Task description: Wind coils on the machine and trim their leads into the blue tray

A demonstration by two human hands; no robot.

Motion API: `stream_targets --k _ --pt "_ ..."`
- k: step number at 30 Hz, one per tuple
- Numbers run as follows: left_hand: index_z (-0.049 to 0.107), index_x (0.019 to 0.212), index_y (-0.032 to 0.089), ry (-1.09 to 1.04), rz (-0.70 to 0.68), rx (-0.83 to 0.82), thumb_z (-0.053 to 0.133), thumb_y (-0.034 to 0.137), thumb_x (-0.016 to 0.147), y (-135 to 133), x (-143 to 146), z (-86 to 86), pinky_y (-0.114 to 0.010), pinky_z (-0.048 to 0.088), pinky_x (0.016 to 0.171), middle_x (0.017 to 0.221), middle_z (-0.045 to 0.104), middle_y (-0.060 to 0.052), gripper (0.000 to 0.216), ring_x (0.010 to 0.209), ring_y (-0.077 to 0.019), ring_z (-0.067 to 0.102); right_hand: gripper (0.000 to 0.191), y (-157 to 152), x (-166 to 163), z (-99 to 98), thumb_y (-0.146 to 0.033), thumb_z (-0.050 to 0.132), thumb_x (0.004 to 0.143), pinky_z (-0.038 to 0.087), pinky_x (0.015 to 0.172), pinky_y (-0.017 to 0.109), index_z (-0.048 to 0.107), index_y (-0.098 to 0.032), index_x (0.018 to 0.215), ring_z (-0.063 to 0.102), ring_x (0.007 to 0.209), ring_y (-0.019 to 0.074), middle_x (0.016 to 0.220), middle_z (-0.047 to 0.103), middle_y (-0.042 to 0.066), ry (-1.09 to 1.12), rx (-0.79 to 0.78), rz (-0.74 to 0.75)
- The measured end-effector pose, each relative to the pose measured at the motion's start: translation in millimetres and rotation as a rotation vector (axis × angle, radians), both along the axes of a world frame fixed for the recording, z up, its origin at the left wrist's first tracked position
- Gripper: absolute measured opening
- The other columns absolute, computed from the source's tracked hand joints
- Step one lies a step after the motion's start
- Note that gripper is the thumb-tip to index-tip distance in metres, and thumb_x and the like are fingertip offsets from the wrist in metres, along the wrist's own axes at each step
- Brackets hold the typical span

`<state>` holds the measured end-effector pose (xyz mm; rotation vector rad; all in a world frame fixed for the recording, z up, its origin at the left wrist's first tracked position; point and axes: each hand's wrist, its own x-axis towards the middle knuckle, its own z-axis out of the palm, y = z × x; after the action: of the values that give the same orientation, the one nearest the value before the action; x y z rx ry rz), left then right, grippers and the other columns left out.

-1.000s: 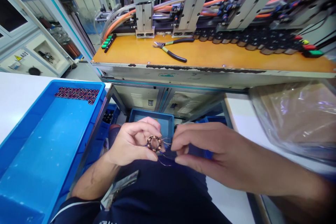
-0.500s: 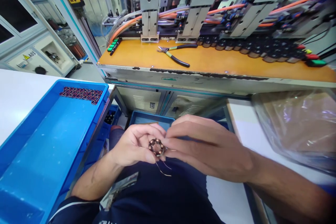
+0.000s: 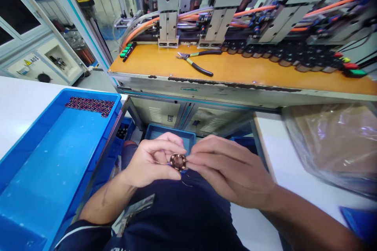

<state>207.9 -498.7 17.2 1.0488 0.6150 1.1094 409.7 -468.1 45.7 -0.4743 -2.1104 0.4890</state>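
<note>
Between the thumb and fingers of my left hand [image 3: 156, 159] is a small ring-shaped motor stator [image 3: 178, 162] with copper windings. Its round opening faces me. Thin loose wires stick out to its left and hang below it. My right hand [image 3: 232, 168] is closed at the stator's right rim, its thumb and fingertips pinched on a thin lead wire there. The fingers largely cover that wire. Both hands are held above my lap, in front of my dark shirt.
A blue tray [image 3: 55, 157] at left holds rows of small dark parts [image 3: 90, 106]. Cutting pliers [image 3: 196, 62], markers [image 3: 127, 51] and a row of black-topped cylindrical parts [image 3: 285, 57] lie on the orange machine ledge [image 3: 159, 60]. A plastic-wrapped carton [image 3: 332, 137] stands at right.
The stator has tilted and shifted slightly right and up. My right hand's fingers have drawn together at its right rim, and the hand has turned a little lower.
</note>
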Motion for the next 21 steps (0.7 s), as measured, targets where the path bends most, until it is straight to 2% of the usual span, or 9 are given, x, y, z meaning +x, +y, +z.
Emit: stream_targets --k 4,7,10,13,15,17,21 --pt "0.076 0.107 0.026 0.015 0.072 0.089 0.086 0.01 0.063 0.8 1.8 0.3 -0.019 0.055 0.074 0.107 0.063 -0.005 0.048 0.085 -0.0104 0.064 0.009 -4.9 -7.1 -10.8 -0.005 0.057 0.09 0.054 0.068 0.022 0.061 -0.013 0.089 0.063 0.076 0.0103 0.081 0.065 0.005 0.091 -0.044 -0.055" --pt "0.069 0.117 0.023 0.06 0.007 -0.002 0.087 0.015 0.065 0.2 -1.9 1.2 -0.02 0.055 0.078 0.101 0.069 -0.005 0.056 0.086 -0.0119 0.066 0.009 -6.3 -10.1 -17.4 -0.004 0.057 0.089 0.054 0.066 0.023 0.06 -0.013 0.088 0.063 0.073 0.0112 0.08 0.065 0.005 0.122 0.009 -0.101" --pt "0.067 0.107 0.016 0.126 -0.089 -0.109 0.078 0.019 0.079 -2.8 -6.1 1.4 -0.016 0.054 0.067 0.081 0.07 -0.003 0.031 0.07 -0.0081 0.066 0.009 -6.1 -10.3 -18.5 -0.005 0.058 0.09 0.054 0.064 0.023 0.06 -0.013 0.087 0.062 0.071 0.0115 0.078 0.064 0.005 0.119 0.04 -0.098" --pt "0.063 0.106 0.015 0.116 -0.052 -0.112 0.07 0.018 0.085 -7.0 -4.8 -0.1 -0.017 0.055 0.059 0.074 0.068 -0.001 0.023 0.061 -0.009 0.067 0.008 -6.6 -10.1 -16.5 -0.006 0.059 0.089 0.053 0.064 0.023 0.06 -0.014 0.087 0.061 0.069 0.011 0.078 0.064 0.005 0.109 0.043 -0.128" --pt "0.061 0.109 0.017 0.087 0.007 -0.071 0.068 0.014 0.086 -8.7 -2.1 -1.3 -0.017 0.056 0.057 0.078 0.07 -0.002 0.024 0.064 -0.0109 0.07 0.008 -8.0 -10.4 -15.4 -0.006 0.059 0.089 0.053 0.065 0.022 0.061 -0.014 0.088 0.062 0.07 0.0107 0.08 0.065 0.005 0.1 0.034 -0.17" --pt "0.063 0.108 0.019 0.047 0.056 0.006 0.068 0.008 0.084 -8.9 -0.1 -1.7 -0.018 0.058 0.061 0.091 0.071 -0.003 0.027 0.07 -0.0115 0.072 0.009 -10.0 -10.6 -14.8 -0.006 0.059 0.089 0.054 0.066 0.021 0.062 -0.014 0.09 0.063 0.071 0.0105 0.081 0.066 0.005 0.081 0.019 -0.206" --pt "0.069 0.1 0.02 -0.028 0.087 0.207 0.076 0.002 0.074 -6.4 -0.8 -1.4 -0.027 0.06 0.082 0.117 0.067 -0.006 0.033 0.089 -0.0149 0.073 0.01 -12.4 -9.9 -13.3 -0.006 0.058 0.089 0.054 0.063 0.021 0.062 -0.016 0.091 0.064 0.07 0.0103 0.081 0.065 0.004 0.063 -0.034 -0.21"
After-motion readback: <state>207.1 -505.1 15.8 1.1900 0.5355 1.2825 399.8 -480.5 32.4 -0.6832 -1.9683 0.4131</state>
